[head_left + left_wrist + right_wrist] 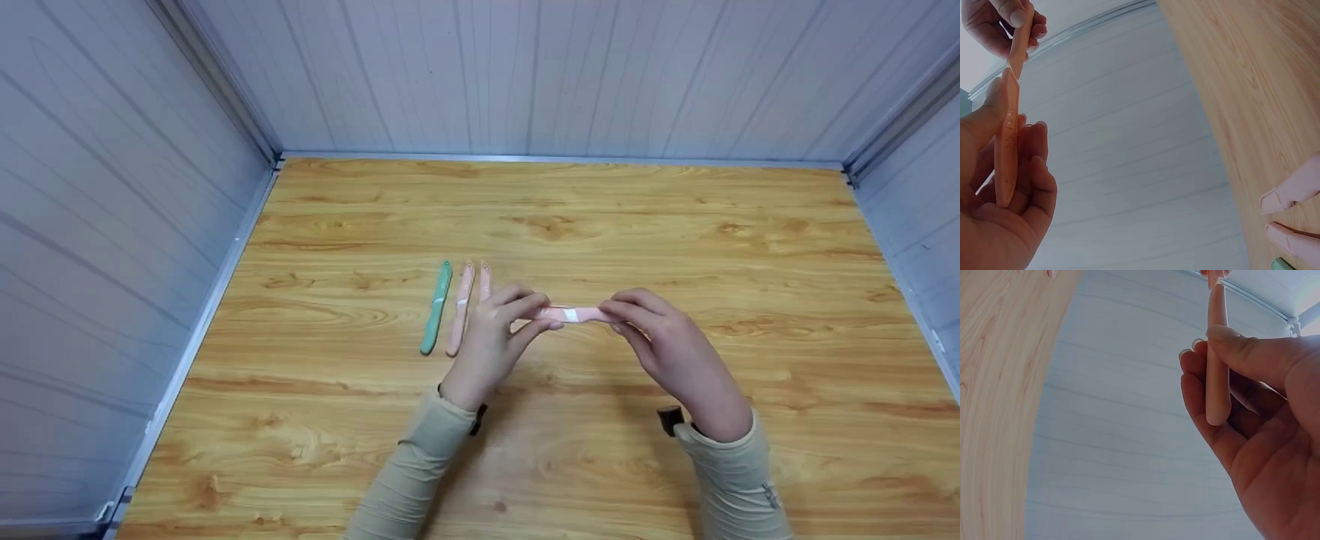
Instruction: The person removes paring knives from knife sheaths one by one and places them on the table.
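Observation:
A slim pink eyebrow razor [571, 315] is held level above the table between both hands, with a white band showing at its middle. The left hand [495, 334] pinches the wide, flat capped end, where raised lettering [1012, 126] shows in the left wrist view. At the other end, the right hand [671, 352] grips the rounded handle [1218, 377] between thumb and fingers. Left of the hands, a green eyebrow razor [436, 307] and a pink one [462, 307] lie side by side. Another pink razor [485, 277] is partly hidden behind the left hand.
The wood-grain table [300, 420] reaches to pale panel walls [495, 75] at the back and both sides. A metal strip [562, 160] runs along its rear edge. Dark wrist cameras sit under both sleeves.

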Tool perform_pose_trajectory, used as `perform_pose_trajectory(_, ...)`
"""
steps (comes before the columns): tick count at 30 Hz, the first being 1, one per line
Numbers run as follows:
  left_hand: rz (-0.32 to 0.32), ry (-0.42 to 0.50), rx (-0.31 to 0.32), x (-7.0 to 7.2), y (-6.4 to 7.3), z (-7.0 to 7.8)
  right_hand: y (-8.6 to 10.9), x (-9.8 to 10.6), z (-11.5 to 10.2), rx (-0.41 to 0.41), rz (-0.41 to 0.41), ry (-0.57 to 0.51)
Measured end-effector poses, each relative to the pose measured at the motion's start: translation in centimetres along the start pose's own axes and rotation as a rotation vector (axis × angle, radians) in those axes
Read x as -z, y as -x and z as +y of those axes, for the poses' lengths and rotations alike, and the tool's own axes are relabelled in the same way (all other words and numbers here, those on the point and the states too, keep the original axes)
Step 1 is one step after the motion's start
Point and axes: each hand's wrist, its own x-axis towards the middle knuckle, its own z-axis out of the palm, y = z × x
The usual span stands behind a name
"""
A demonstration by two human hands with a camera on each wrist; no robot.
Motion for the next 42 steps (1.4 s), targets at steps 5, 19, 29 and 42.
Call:
perform_pose_trajectory(5, 0.001, 0.001, 0.007, 0.0, 0.1, -0.1, 0.0, 0.0, 0.1, 0.000, -0.003, -0.010)
perform_pose_trajectory(19, -0.021, -0.056, -0.021, 0.0, 0.1, -0.1, 0.0, -0.2, -0.2, 0.014, 0.020, 0.022)
perform_pose_trajectory(29, -0.022, -0.124, -0.053, -0.1, 0.0, 0.2, -0.1, -0.7, -0.6, 0.036, 0.063, 0.127)
perform_pose_trajectory(42, -0.006, -0.049, -0.037, -0.3, -0.3, 0.4, -0.3, -0.8, -1.0, 0.047, 0.100, 0.126)
